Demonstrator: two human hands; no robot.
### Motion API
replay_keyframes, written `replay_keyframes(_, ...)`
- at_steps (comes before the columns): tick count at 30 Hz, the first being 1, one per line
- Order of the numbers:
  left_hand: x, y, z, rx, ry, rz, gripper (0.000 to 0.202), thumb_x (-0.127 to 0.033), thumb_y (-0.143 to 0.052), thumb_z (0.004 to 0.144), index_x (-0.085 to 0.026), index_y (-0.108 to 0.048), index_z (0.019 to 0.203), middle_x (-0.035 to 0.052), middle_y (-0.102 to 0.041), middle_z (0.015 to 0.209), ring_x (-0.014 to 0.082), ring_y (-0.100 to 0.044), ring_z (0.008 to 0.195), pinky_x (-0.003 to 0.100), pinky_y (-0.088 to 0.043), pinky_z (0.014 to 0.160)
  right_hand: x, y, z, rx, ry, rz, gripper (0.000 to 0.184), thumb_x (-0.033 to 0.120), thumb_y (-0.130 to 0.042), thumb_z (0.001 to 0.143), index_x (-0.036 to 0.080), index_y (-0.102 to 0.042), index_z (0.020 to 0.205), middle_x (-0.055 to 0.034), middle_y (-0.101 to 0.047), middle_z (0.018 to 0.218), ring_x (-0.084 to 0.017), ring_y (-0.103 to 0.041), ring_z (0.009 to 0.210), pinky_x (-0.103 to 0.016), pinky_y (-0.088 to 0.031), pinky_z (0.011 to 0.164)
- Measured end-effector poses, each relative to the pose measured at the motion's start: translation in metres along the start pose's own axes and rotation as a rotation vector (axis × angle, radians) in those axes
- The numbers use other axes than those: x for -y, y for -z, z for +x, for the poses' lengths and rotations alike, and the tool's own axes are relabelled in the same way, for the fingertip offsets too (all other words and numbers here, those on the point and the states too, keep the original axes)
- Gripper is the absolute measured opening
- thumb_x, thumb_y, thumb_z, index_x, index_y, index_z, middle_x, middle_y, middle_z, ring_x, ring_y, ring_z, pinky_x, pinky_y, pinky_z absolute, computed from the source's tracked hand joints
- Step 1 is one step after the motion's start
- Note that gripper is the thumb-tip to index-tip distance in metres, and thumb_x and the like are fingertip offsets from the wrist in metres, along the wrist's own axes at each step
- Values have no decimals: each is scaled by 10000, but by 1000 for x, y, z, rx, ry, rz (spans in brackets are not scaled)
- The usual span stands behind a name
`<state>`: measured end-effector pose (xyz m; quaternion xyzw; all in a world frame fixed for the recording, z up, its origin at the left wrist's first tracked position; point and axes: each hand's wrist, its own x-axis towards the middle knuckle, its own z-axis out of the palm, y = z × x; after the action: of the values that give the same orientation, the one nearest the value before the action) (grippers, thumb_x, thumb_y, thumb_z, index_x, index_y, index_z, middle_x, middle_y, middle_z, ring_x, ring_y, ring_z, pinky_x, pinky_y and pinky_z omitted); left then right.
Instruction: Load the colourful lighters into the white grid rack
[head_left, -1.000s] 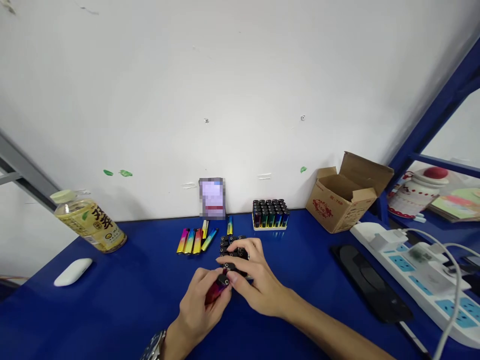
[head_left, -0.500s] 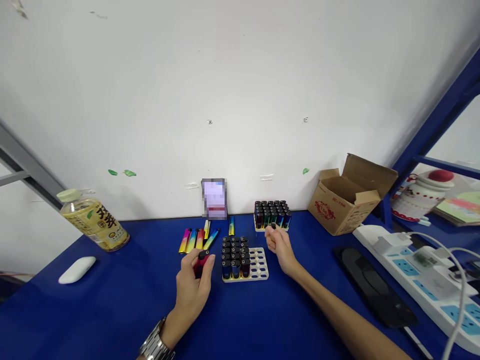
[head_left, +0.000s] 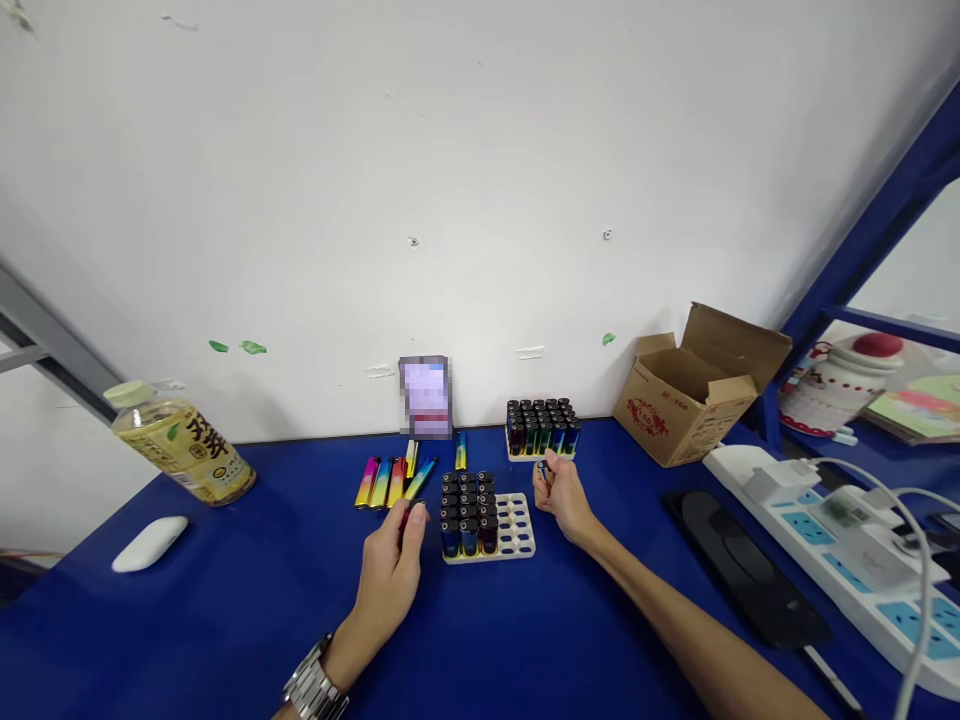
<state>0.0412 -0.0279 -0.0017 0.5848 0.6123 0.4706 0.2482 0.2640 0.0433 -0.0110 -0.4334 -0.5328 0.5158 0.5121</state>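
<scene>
My left hand (head_left: 390, 565), wearing a metal watch (head_left: 315, 685), is closed round a dark red lighter (head_left: 406, 515) just left of the front white rack. Several lighters (head_left: 469, 538) with black tops stand upright in that rack (head_left: 491, 558). Bare slots show on its right side. To the right of the rack, my right hand (head_left: 566, 500) pinches a small lighter (head_left: 543, 467), mostly covered by the fingers. Behind that hand, a second rack (head_left: 519, 458) is packed with upright lighters (head_left: 544, 430). Several colourful lighters (head_left: 395, 482) lie loose behind my left hand.
A phone (head_left: 426, 398) leans against the wall. On the left are a drink bottle (head_left: 187, 450) and a white case (head_left: 150, 543). An open cardboard box (head_left: 675, 400), a black phone (head_left: 742, 565) and a power strip (head_left: 847, 570) with cables occupy the right.
Both hands keep their grips. The lighter in my right hand has turned, showing a bluish part instead of its black top. My left hand has tilted its lighter slightly. The view has shifted a little.
</scene>
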Motion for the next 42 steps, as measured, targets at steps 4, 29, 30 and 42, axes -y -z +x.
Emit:
replay_keyframes(4,2,-1,0,-3,78,-152,469,-601,-410,858,-194,-569,686,-19,-512,565,113,-471,506,225,-379,476,-2,-1,-1,-45,-10,12,498,456,-305,864,240,-274,416,55,-241,361,-67,-192,335,-232,-178,365)
replay_keyframes(29,-8,1,8,46,227,-278,496,-578,-493,799,-186,-581,510,-20,-420,424,105,-392,424,238,-312,398,6,-5,-10,65,494,-522,327,355,-405,957,185,-642,809,-48,-594,723,-190,-553,691,-294,-438,639)
replay_keyframes(30,-8,2,8,47,241,-295,490,-567,-497,794,-187,-578,496,-24,-397,409,102,-380,409,236,-302,388,6,-5,-11,109,497,-548,316,355,-405,961,187,-652,854,-53,-605,749,-194,-561,715,-299,-446,657)
replay_keyframes(42,-16,5,12,4,461,-545,477,-408,-484,765,-227,-424,327,-33,-238,341,74,-203,309,233,-158,343,10,-4,-16,216,414,-599,309,319,-365,986,199,-622,1108,-80,-662,1005,-215,-597,941,-351,-456,832)
